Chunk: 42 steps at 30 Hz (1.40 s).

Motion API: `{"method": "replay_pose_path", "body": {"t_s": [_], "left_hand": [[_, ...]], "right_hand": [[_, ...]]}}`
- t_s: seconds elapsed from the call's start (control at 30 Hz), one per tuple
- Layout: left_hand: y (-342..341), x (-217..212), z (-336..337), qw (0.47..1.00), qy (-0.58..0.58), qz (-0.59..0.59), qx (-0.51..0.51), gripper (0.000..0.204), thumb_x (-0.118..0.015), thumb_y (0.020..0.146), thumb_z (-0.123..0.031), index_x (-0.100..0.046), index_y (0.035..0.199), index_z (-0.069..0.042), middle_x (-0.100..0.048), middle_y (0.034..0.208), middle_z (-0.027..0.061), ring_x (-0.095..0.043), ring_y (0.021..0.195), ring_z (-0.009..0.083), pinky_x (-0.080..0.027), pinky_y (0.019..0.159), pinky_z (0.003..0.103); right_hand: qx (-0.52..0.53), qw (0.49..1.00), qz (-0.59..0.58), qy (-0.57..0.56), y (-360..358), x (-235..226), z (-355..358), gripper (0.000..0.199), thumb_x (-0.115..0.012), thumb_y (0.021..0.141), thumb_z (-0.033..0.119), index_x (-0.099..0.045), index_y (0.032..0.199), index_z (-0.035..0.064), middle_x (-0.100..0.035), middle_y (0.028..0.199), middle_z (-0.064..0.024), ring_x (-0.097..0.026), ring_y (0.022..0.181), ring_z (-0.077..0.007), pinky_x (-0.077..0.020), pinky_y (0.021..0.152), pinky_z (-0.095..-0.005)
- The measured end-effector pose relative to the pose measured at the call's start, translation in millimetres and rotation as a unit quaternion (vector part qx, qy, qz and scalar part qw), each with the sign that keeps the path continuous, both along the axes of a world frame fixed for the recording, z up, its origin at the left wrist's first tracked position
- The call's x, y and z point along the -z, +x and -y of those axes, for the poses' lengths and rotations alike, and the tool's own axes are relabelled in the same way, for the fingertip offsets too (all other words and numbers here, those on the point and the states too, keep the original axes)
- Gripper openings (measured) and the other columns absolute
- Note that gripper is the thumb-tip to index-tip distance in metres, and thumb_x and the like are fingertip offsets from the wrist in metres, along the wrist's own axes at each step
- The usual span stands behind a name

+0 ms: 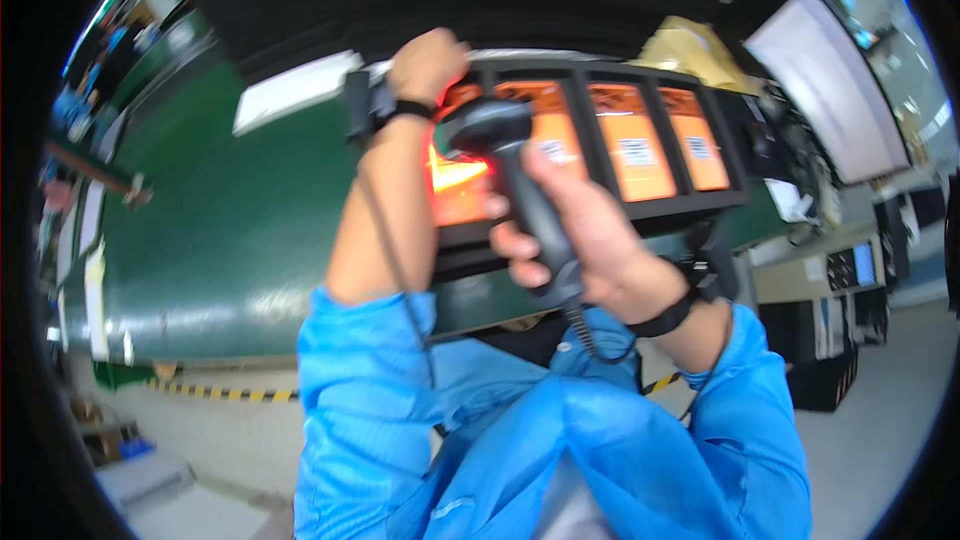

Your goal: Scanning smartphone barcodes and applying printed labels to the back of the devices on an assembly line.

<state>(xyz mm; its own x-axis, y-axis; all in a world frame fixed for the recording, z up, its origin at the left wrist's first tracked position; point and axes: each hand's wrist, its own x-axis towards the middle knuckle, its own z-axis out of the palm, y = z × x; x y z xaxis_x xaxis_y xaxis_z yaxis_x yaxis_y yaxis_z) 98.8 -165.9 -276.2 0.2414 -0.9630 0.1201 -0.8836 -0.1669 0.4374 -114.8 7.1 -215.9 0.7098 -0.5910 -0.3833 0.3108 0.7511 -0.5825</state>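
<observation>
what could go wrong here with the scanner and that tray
1. The right hand grips the scanner low on its handle; its cord hangs by the blue sleeve and might snag.
2. The red glow lands on one end slot of the tray, so the other orange packs may be missed.
3. The left hand reaches over the tray's edge and could block the beam.

A green table top (240,230) filled the left and centre of the frame, with a white sheet (295,90) lying near its upper edge. A yellow-and-black striped strip (225,393) ran along the floor at lower left. At upper right stood a large pale screen (835,80), with crumpled yellow packing (695,50) just left of it. Black crates (835,350) were stacked at right.
</observation>
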Motion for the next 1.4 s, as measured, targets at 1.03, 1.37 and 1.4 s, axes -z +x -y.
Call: {"method": "replay_pose_path", "body": {"t_s": [1.03, 1.37, 1.4], "left_hand": [[-23.3, -16.9, -10.0, 0.997, -0.005, 0.055, -0.054, 0.034, -0.051, 0.088, -0.032, -0.074, 0.099, -0.009, -0.070, 0.097, 0.0190, -0.066, 0.095, 0.0358, -0.052, 0.084, 0.044], [-24.0, -11.8, -8.7, 0.997, -0.015, 0.075, -0.013, 0.036, -0.048, 0.091, -0.035, -0.073, 0.101, -0.010, -0.069, 0.094, 0.0204, -0.066, 0.092, 0.0376, -0.051, 0.083, 0.046], [-28.6, -10.5, -9.5, 0.997, -0.027, 0.070, 0.012, 0.038, -0.047, 0.093, -0.036, -0.072, 0.099, -0.009, -0.069, 0.092, 0.0212, -0.066, 0.090, 0.0386, -0.051, 0.081, 0.046]], "right_hand": [[0.276, 0.763, -0.496, -0.308, -325.9, 58.6, 110.5, 0.022, -0.064, 0.092, 0.026, -0.063, 0.097, 0.0044, -0.056, 0.073, 0.0025, -0.054, 0.068, -0.0071, -0.0432, 0.057, -0.0224], [0.441, 0.677, -0.455, -0.376, -381.8, 145.9, 113.4, 0.029, -0.053, 0.099, 0.025, -0.068, 0.108, 0.0019, -0.066, 0.092, -0.0029, -0.056, 0.078, -0.0085, -0.0459, 0.068, -0.0220], [0.431, 0.682, -0.434, -0.402, -383.6, 149.4, 111.8, 0.029, -0.053, 0.099, 0.025, -0.068, 0.108, 0.0019, -0.066, 0.092, -0.0029, -0.056, 0.078, -0.0085, -0.0459, 0.068, -0.0220]]}}
